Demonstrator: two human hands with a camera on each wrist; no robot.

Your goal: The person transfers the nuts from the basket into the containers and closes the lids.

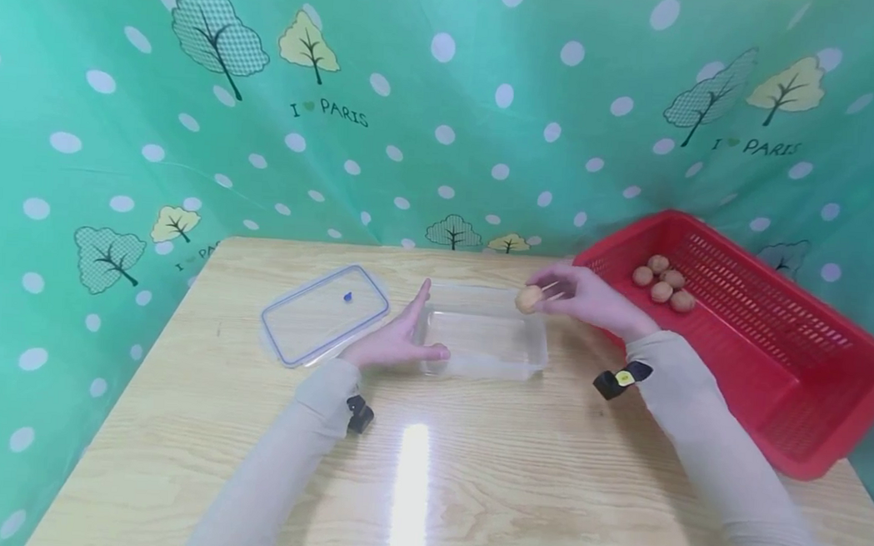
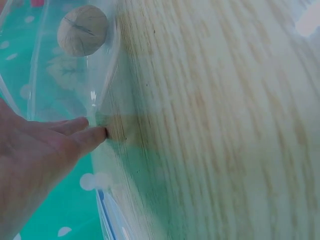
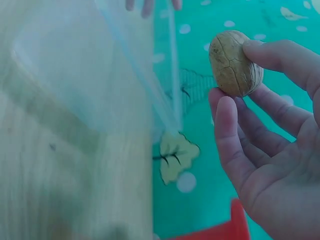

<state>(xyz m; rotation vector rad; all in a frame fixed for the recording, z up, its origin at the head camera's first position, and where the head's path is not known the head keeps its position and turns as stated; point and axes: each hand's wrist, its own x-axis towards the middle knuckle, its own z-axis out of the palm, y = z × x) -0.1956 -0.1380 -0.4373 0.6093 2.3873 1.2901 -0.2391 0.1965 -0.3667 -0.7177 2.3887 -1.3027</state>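
My right hand [image 1: 586,297] pinches a walnut [image 1: 529,299] between thumb and fingertips, over the right end of a clear plastic container [image 1: 484,368]. In the right wrist view the cracked tan shell of the walnut [image 3: 235,62] shows plainly. My left hand [image 1: 399,337] is at the container's left end, thumb and fingers spread along its side. Seen from the left wrist, fingertips [image 2: 95,137] lie right at the container's clear wall [image 2: 102,85]. No walnut shows inside the container in the head view.
A red plastic basket [image 1: 745,392] with several walnuts [image 1: 661,292] in its far left corner stands at the right. Left of the container lies a clear lid [image 1: 322,316] with a blue seal. Behind the wooden table [image 1: 514,478] hangs a green dotted cloth [image 1: 413,171].
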